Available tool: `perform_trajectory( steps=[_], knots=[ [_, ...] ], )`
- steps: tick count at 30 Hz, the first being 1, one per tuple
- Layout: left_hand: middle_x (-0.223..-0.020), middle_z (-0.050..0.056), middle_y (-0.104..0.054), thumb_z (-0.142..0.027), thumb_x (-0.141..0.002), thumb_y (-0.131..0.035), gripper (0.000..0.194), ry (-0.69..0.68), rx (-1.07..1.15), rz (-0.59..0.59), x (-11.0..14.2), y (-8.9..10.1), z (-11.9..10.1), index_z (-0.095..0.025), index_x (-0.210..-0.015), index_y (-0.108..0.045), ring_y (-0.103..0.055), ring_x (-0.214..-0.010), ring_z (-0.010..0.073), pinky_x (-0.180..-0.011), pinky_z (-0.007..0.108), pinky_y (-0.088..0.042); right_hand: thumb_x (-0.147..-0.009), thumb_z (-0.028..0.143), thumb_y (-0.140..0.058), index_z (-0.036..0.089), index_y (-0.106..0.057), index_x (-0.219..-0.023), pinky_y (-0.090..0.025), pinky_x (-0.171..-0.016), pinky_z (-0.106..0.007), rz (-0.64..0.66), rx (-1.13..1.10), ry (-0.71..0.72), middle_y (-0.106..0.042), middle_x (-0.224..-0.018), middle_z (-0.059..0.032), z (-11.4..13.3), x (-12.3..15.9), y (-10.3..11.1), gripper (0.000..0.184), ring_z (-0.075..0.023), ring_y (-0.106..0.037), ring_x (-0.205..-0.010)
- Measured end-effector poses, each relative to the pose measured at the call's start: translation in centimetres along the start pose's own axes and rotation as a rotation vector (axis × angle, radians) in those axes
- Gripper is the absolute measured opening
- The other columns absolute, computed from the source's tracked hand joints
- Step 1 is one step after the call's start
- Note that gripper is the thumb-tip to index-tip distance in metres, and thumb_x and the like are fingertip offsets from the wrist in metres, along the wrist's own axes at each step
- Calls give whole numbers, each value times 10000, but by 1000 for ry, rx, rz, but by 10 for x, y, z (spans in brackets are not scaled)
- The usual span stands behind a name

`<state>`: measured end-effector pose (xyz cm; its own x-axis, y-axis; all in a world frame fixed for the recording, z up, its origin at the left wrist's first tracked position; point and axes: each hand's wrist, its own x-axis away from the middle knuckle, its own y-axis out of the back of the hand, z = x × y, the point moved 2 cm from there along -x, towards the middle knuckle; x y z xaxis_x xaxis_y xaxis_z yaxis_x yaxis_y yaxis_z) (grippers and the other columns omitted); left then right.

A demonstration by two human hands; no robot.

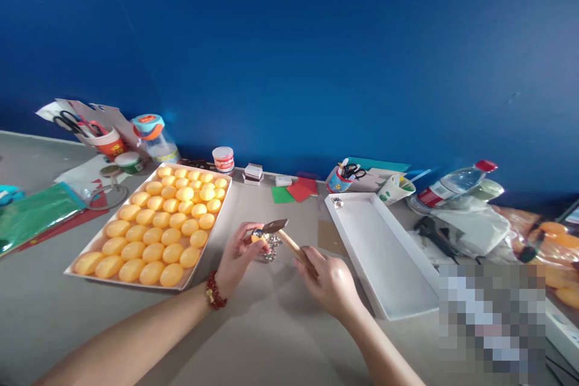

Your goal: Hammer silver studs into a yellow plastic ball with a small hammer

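My left hand [239, 256] is closed, with fingertips around a small round thing [259, 236] that shows orange and shiny silver; it looks like an orange ball with something metallic on it. A small hammer [296, 246] with a wooden handle is gripped in my right hand [332, 283]. Its dark metal head [275, 226] is at the top of that round thing; whether they touch I cannot tell. Just beyond my left fingertips lies a small heap of shiny silver pieces [272, 248], partly hidden by the hand.
Left, a shallow box of orange balls [174, 287] lies on the grey table [253, 338]. Right, a long white tray [393, 259] holds a few silver pieces [337, 202] in its far corner. Behind stand a lidded tub [223, 160], a pen cup [339, 181] and a plastic bottle [452, 186].
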<state>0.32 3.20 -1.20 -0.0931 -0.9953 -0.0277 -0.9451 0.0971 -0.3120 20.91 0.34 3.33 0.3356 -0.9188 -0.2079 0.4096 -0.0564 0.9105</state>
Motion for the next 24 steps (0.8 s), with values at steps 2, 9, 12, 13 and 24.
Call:
perform_trajectory(
  steps=[2, 9, 12, 13, 24],
  knots=[
    [-866, 17, -662, -321, -838, -670, 314, 23, 47, 13, 0, -1, 1, -205, -1104, -547, -699, -768, 183, -752, 354, -579, -944, 341, -422, 177, -583, -890, -226, -467, -247, -19, -21, -5, -543, -529, 19, -1, -1, 1, 236, -137, -486, -439],
    [-932, 13, -634, -308, -870, -633, 293, 9, 88, 50, -1, -1, 5, -231, -1128, -518, -679, -732, 151, -718, 338, -576, -945, 324, -423, 167, -562, -1009, -258, -464, -238, -21, -77, 8, -523, -513, 37, -3, -1, -5, 218, -144, -487, -430],
    [-881, 0, -625, -289, -842, -669, 303, -35, 11, 4, -1, 3, 7, -224, -1113, -549, -638, -710, 117, -716, 280, -550, -946, 318, -427, 156, -569, -1049, -266, -467, -239, -18, -74, 33, -549, -529, 26, -2, 0, -6, 239, -148, -503, -439],
    [-915, 6, -618, -283, -826, -687, 308, -56, -9, -13, -2, 4, 7, -223, -1103, -567, -624, -723, 112, -713, 264, -541, -946, 318, -429, 153, -573, -1055, -267, -467, -239, -20, -71, 39, -557, -534, 22, -2, 0, -6, 245, -148, -505, -440],
    [-1094, 61, -549, -296, -820, -686, 316, -185, -122, -15, -5, 8, 8, -228, -1125, -641, -573, -801, 141, -678, 258, -524, -925, 297, -466, 172, -625, -1013, -248, -460, -226, -8, -39, 45, -593, -530, 12, 0, -1, -3, 220, -131, -503, -426]
  ],
)
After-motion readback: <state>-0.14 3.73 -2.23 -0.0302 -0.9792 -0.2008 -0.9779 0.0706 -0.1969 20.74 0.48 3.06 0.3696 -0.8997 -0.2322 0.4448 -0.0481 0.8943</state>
